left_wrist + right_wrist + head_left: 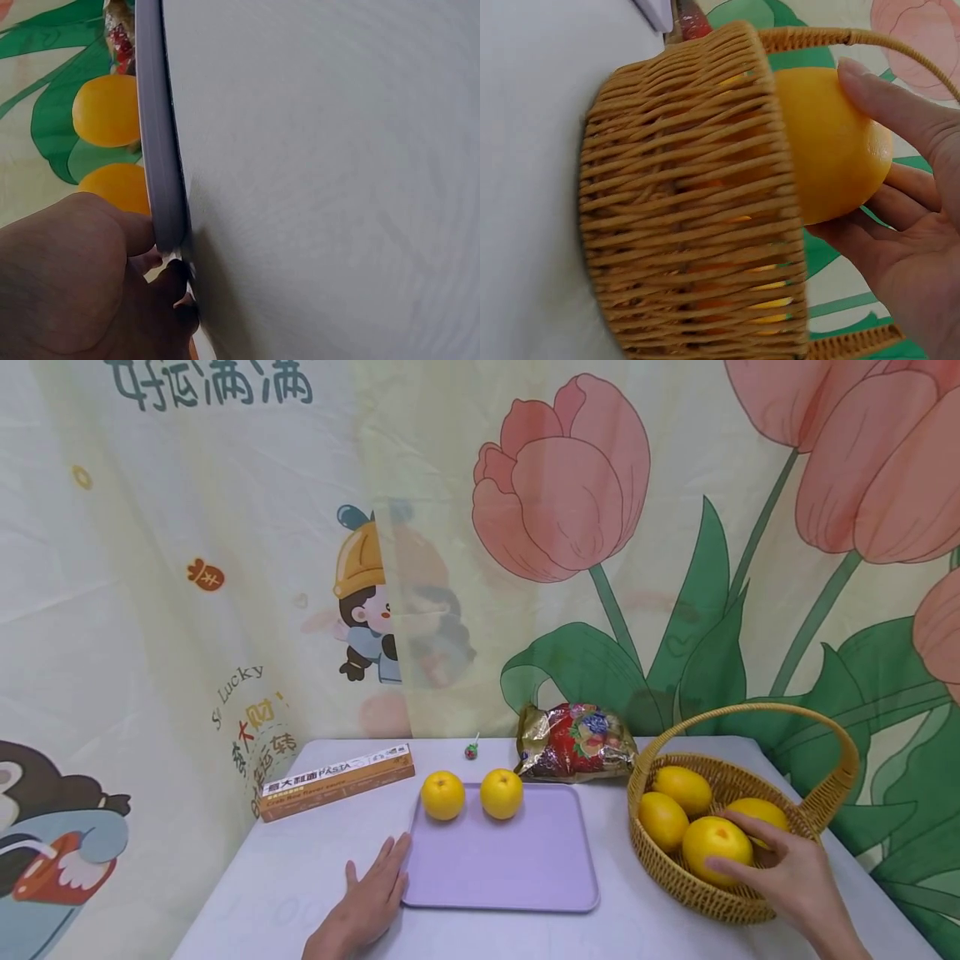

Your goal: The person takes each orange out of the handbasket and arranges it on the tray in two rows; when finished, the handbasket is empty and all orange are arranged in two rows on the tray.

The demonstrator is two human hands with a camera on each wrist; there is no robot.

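Observation:
My right hand (795, 868) holds an orange (717, 850) at the front of a wicker basket (701, 897), thumb on one side and fingers on the other. In the right wrist view that orange (829, 142) rises above the basket's rim. Several other oranges lie in the basket, partly behind the hand. On the left, my left hand (369, 893) rests against the left edge of a purple tray (502, 868), its fingers extended. The left wrist view has the thumb touching the tray's rim (161, 150). Two oranges (472, 795) sit side by side at the tray's back left.
A pasta box (337, 783) lies behind and left of the tray. Along the back edge are a small red-and-green item (471, 750) and a shiny red-and-gold packet (577, 742). The basket's tall handle (757, 708) arches over its far side. Printed curtains (450, 610) hang behind the table.

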